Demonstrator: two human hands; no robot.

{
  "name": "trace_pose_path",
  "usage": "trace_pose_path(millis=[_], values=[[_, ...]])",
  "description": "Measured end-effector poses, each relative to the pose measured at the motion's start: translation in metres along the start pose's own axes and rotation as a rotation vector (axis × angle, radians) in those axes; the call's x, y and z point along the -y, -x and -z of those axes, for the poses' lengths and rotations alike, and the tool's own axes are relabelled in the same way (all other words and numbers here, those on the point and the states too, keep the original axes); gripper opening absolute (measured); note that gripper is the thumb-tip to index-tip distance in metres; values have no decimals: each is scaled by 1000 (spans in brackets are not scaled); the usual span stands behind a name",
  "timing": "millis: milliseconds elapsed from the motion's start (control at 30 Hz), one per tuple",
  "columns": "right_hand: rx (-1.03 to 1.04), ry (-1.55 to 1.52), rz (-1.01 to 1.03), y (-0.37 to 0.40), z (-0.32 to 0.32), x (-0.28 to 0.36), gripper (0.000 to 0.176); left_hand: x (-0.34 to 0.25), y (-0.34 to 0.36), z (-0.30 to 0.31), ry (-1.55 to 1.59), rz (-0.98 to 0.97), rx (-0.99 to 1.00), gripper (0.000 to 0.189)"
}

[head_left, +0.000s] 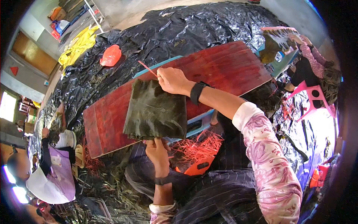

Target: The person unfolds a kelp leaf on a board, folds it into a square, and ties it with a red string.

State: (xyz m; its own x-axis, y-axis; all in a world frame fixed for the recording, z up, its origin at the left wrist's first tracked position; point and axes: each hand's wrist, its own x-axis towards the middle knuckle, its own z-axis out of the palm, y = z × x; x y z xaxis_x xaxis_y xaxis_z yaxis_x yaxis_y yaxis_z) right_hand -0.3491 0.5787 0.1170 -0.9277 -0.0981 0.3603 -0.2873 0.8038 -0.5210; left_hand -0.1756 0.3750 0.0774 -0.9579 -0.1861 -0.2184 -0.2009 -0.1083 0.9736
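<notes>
A folded stack of dark green, leaf-like sheets (156, 112) lies across a red-brown wooden board (223, 71). Over the far right corner of the stack, my right hand (172, 80) is closed on a thin red plastic strip (147, 68), whose loose end sticks out to the upper left. At the near edge of the stack, my left hand (157, 152) has its fingers pinched together, touching the underside. What they grip is hidden; a short reddish end shows beside them.
Below the board sits an orange basket (201, 167) of red plastic strips (199, 147). Black plastic sheeting (167, 33) covers the floor. A red plastic bag (110, 56) and a pink stool (312, 100) stand around. Co-workers sit at the left (61, 168) and right (312, 61).
</notes>
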Motion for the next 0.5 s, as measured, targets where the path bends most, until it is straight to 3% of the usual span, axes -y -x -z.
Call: trace_pose_path(millis=[133, 400, 500], values=[[-91, 50, 65, 11, -7, 8, 15, -18, 4, 11, 85, 70, 27, 21], [10, 72, -42, 20, 6, -4, 14, -52, -27, 38, -132, -135, -53, 27], [18, -58, -153, 10, 20, -15, 14, -66, -34, 59, -411, -14, 112, 25]])
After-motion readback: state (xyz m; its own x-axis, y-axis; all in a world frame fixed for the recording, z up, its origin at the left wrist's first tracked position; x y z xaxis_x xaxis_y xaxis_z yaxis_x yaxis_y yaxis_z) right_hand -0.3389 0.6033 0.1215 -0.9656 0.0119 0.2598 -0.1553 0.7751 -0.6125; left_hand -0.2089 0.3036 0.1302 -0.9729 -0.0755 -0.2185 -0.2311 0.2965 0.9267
